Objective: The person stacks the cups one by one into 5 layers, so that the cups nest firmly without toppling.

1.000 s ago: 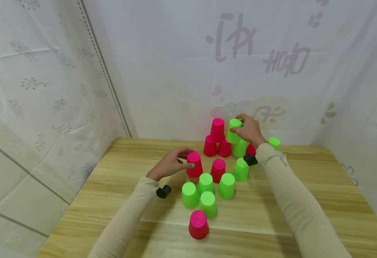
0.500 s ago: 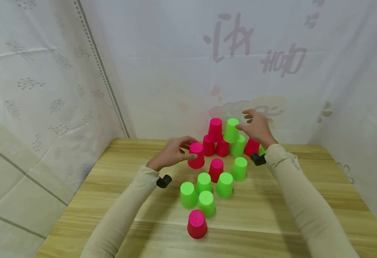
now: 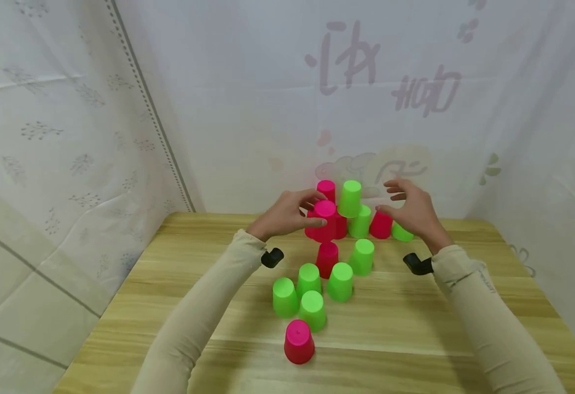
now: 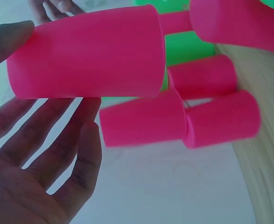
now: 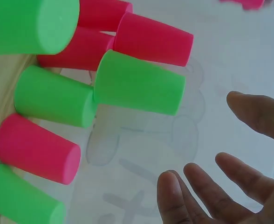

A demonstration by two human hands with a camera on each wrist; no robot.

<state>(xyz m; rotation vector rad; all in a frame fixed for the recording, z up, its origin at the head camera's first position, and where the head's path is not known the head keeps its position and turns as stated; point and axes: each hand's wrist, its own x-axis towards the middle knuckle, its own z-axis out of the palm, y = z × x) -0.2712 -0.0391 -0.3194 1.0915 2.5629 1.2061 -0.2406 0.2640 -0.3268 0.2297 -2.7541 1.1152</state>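
My left hand point(image 3: 287, 214) holds an upside-down pink cup point(image 3: 324, 221) between thumb and fingers, raised in front of the back row. That held cup point(image 4: 85, 53) fills the upper part of the left wrist view. Behind it, an upper pink cup point(image 3: 326, 189) and an upper green cup point(image 3: 350, 200) stand on the back row. The row shows a green cup point(image 3: 360, 222), a pink cup point(image 3: 381, 224) and an end green cup point(image 3: 402, 232); its left pink cups are partly hidden. My right hand point(image 3: 415, 210) hovers at the row's right end, fingers spread, holding nothing.
Ahead of the back row stand a pink cup point(image 3: 327, 260) and several green cups point(image 3: 340, 282), all upside down. Another pink cup point(image 3: 299, 342) is closest to me on the wooden table point(image 3: 395, 339). A patterned white curtain point(image 3: 238, 137) hangs right behind the table.
My left hand has carried the pink cup up and rightward to the back row. My right hand has let go of the upper green cup and drawn away to the right.
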